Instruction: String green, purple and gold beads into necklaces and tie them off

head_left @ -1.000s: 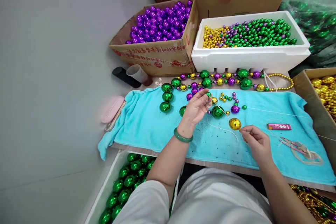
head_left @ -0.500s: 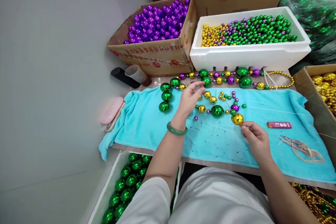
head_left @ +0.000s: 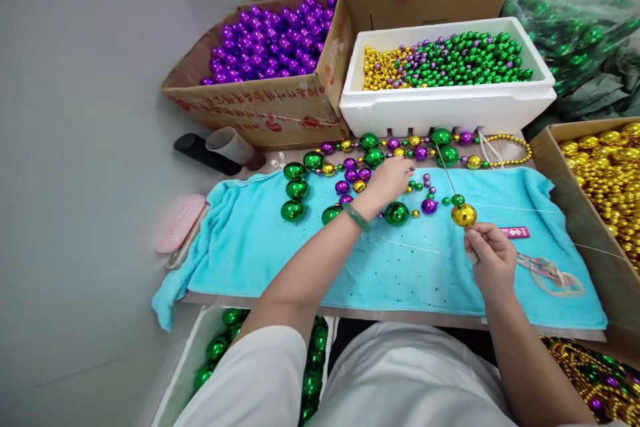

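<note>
Your right hand (head_left: 491, 255) has thumb and forefinger closed in a pinch at the lower end of a gold ball (head_left: 464, 215), holding it up over the right half of the blue towel (head_left: 280, 260). A green bead (head_left: 457, 200) sits right on top of the ball, and a thin needle (head_left: 447, 173) rises from it, leaning toward the far left corner. Your left hand (head_left: 391, 178) reaches over the middle of the towel's far edge, fingers bent and pointing right, above the loose beads there; you hide the tips' underside, so I cannot tell how far apart they are or whether they hold anything.

Near your right hand, toward the towel's right edge, lie a pink packet (head_left: 515, 232) and a pair of snips (head_left: 543, 268). Three green balls (head_left: 297, 189) sit in a row by the far left corner. Along the bench's far side runs a beaded strand (head_left: 441, 137), with a white foam box (head_left: 440, 112) of small beads behind it and a carton (head_left: 255, 113) of purple balls to the left. A box of gold beads (head_left: 555, 160) stands at the right edge; a grey wall (head_left: 75, 147) fills the left.
</note>
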`<state>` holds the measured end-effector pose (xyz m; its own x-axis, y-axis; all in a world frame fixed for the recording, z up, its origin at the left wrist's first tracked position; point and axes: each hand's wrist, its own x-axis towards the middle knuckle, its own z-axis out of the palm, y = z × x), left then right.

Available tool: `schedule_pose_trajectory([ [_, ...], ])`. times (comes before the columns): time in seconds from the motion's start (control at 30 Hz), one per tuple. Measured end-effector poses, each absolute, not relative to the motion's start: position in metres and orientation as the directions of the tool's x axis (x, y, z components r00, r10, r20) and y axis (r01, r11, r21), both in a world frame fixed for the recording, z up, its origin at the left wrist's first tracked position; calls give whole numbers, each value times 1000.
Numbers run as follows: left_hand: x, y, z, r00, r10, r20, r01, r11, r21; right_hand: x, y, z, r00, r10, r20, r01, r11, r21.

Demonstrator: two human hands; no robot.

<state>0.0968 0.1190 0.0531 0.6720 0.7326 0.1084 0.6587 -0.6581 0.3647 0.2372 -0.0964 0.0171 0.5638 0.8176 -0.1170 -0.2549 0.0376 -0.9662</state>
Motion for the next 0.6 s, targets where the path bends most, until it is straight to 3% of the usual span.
schedule_pose_trajectory([
  [0.2,166,128,28,682,722,-116,708,-611,355,238,-108,16,536,828,-166,-274,-16,-962],
  [0.33,171,129,28,675,729,-114,707,-596,382,244,-115,11,554,813,-181,-265,-34,-964],
  [0.4,164,128,37,661,746,-74,688,-564,457,245,-114,12,565,807,-171,-253,-28,-967],
  [0.47,149,125,53,591,805,-49,593,-393,703,245,-113,14,560,813,-159,-244,-22,-970],
  [0.53,126,120,69,496,860,-118,267,-22,964,243,-110,15,537,831,-144,-228,-22,-973],
  [0.6,101,114,83,511,839,-188,-106,279,954,240,-107,15,505,853,-136,-206,-34,-978],
])
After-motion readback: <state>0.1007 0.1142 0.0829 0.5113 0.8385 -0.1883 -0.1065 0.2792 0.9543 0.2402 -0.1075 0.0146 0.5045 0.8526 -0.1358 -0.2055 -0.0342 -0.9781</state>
